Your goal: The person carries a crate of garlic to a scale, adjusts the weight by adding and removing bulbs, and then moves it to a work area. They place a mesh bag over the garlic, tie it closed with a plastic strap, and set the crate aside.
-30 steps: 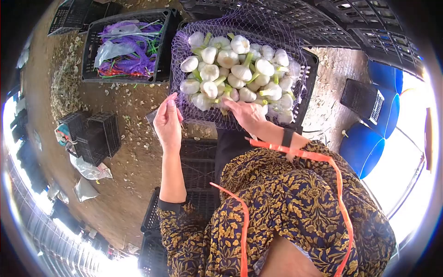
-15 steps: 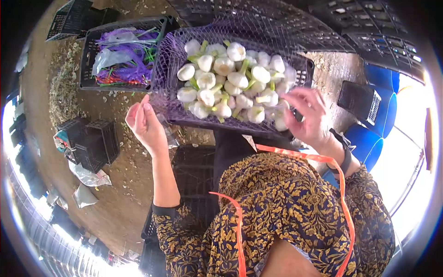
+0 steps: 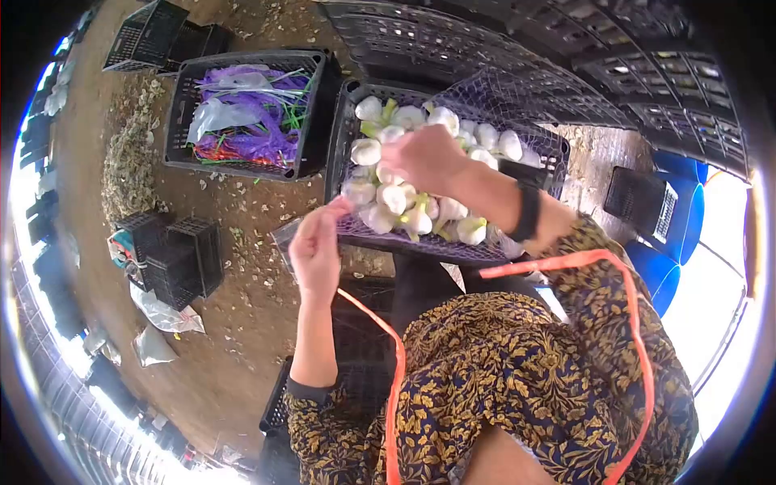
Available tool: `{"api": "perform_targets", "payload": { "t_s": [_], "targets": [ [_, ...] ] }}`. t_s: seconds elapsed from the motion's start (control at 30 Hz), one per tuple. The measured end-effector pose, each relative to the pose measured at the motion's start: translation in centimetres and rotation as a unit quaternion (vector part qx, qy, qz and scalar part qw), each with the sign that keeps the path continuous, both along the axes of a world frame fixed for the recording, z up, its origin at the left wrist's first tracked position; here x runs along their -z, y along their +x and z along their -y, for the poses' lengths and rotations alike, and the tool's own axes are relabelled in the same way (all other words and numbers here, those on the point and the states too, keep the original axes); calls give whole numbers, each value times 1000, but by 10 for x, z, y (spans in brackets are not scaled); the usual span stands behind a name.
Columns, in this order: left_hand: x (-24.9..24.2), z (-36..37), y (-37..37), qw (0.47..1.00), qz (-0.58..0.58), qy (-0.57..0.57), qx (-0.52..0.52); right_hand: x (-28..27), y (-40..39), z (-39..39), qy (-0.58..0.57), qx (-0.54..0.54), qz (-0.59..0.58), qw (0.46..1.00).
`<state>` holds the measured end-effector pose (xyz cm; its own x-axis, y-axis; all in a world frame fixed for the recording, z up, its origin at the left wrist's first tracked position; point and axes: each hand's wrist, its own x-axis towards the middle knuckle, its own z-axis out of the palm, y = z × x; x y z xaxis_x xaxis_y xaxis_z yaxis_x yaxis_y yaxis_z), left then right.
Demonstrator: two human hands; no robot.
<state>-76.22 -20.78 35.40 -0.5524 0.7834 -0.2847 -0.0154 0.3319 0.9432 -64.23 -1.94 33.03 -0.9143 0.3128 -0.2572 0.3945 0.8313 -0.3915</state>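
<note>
A black crate (image 3: 338, 149) in front of me holds many white garlic bulbs (image 3: 393, 199) with short green stems. Purple net (image 3: 517, 95) lines it and stands up along its back right side. At the near left corner, my left hand (image 3: 316, 252) is closed, fingertips pinched at what looks like a faint edge of the net. My right hand (image 3: 428, 158) reaches across over the bulbs at the left half of the crate. It is blurred and turned down with curled fingers; whatever is under its fingertips is hidden.
Left of the garlic stands another black crate (image 3: 171, 129) with purple nets (image 3: 267, 145) and clear plastic. Stacked black crates (image 3: 477, 48) rise behind. Blue barrels (image 3: 683, 210) stand at the right. Small crates (image 3: 182, 267) and plastic bags (image 3: 153, 346) lie on the littered floor.
My right hand has moved from the crate's right side to the left over the bulbs. My left hand has come in to the corner. Net that hung over the crate's left rim is drawn away.
</note>
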Motion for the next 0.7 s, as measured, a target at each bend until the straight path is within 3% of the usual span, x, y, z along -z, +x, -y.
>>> {"api": "perform_targets", "payload": {
  "t_s": [0.03,0.1,0.17,0.2,0.23,0.3,0.37,0.4,0.43,0.5,0.57,0.7],
  "targets": [
    [5,6,-6,996,43,39,-62,-10,12,0,3,-4,3,1000],
    [16,13,-12,987,113,97,-65,-37,27,1,-108,137,-85,981],
    [3,2,-7,979,-185,-10,82,-51,30,11,-103,126,-116,980],
    [21,9,-8,967,-197,-6,162,-55,30,16,-98,116,-153,976],
    [27,4,-5,967,-198,-5,161,-54,25,23,-97,115,-154,977],
    [42,-15,8,916,-359,-13,179,-46,9,44,-57,8,-141,988],
    [64,-39,6,888,-392,-8,241,-39,2,65,-31,29,-147,988],
    [68,-49,7,940,-271,79,192,-38,-2,67,-2,47,-155,987],
    [70,-52,3,940,-268,79,194,-40,4,62,-4,49,-153,987],
    [65,-50,-4,981,-118,59,144,-48,35,42,-32,206,-334,919],
    [53,-46,-4,995,61,50,63,-42,74,41,-36,295,-308,904],
    [42,-49,0,989,105,75,66,2,114,84,-76,229,-79,967]
  ]
}}
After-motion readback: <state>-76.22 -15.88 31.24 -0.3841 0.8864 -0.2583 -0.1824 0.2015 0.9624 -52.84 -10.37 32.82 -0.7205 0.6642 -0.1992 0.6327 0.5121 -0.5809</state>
